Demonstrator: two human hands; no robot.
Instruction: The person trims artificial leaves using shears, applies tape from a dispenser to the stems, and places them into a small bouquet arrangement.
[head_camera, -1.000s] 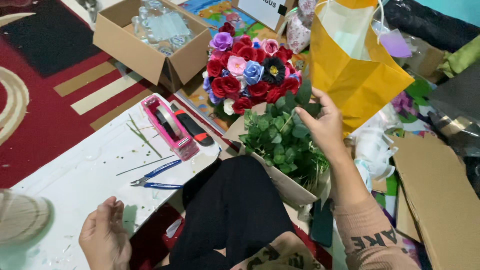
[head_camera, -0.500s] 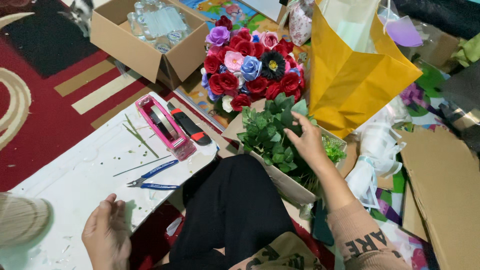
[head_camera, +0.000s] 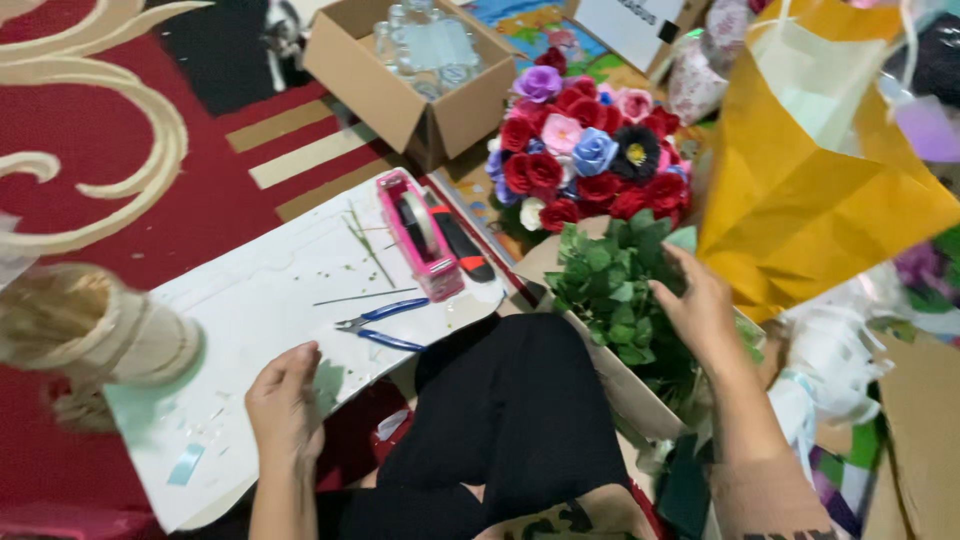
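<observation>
— Two big things first?

— Red patterned carpet (head_camera: 150, 120) underneath, then the white board (head_camera: 270, 300) lying flat across it, beside the person's black-clad knee (head_camera: 520, 410).

— And on the right?

— A yellow paper bag (head_camera: 810, 200) stands open, tilted, just behind the right hand. A cardboard box (head_camera: 420, 90) with clear bottles sits at the top, and a bouquet of paper flowers (head_camera: 590, 160), mostly red with pink, blue and purple ones, lies between box and bag.

— Where's the greenery?

— A bunch of green leaves (head_camera: 615, 290) sits in a shallow cardboard tray, touching the knee's right side, just below the bouquet.

— The hands?

— The right hand (head_camera: 700, 310) is in the leaves, fingers curled loosely into them; whether it actually grips a sprig, I cannot tell. The left hand (head_camera: 285, 400) rests on the board's near edge, fingers bent under, holding nothing.

— Smaller items?

— A pink tape dispenser (head_camera: 420, 235) on the board, a black-and-orange cutter (head_camera: 460, 245) just beside it, blue-handled pliers (head_camera: 385, 325) near the left hand, and thin green stems (head_camera: 370, 240).
</observation>
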